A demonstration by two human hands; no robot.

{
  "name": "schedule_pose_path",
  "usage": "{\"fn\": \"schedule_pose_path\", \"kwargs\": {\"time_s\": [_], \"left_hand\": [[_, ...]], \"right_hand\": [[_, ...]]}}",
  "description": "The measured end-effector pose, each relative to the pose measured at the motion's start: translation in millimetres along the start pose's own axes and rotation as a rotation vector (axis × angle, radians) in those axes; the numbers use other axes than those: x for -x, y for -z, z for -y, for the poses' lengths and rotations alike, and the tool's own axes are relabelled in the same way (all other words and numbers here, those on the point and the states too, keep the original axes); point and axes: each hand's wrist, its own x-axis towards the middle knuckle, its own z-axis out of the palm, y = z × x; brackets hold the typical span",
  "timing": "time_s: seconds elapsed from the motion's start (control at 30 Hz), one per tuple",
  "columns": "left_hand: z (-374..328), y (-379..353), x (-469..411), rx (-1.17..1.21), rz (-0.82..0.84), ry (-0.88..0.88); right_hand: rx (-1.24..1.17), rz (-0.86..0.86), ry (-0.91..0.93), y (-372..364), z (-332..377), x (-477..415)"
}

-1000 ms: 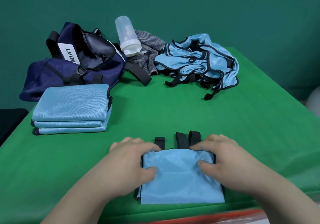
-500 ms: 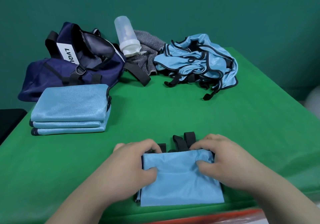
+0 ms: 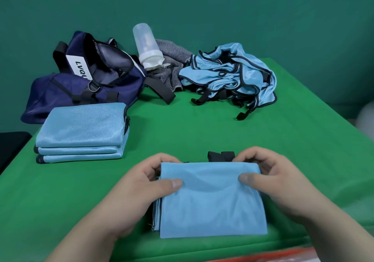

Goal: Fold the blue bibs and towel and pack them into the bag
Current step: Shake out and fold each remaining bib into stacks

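One bib (image 3: pixel 212 201) pinched by left hand (image 3: pixel 139 184), right hand (image 3: pixel 271 178); three in stack (image 3: pixel 81 128).

- A plain teal wall (image 3: pixel 222 8) fills the background, evenly lit.
- A table (image 3: pixel 222 132) draped in bright green cloth reaches back to it.
- A black object (image 3: pixel 12 146) sits beyond the table's left edge.
- A pale blurred shape (image 3: pixel 366 118) shows past the right edge.
- A red-orange strip (image 3: pixel 263 256) runs along the near edge.
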Motion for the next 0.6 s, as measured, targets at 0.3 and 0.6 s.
{"fn": "schedule_pose_path", "kwargs": {"time_s": [0.3,0.6], "left_hand": [[-5,-3,-2,0.155,-0.06,0.004],[-15,14,16,0.004,0.053,0.019]], "right_hand": [[-0.28,-0.096,0.017,-8,0,-5],[-0.367,-0.126,-0.001,-19,-3,-5]]}}
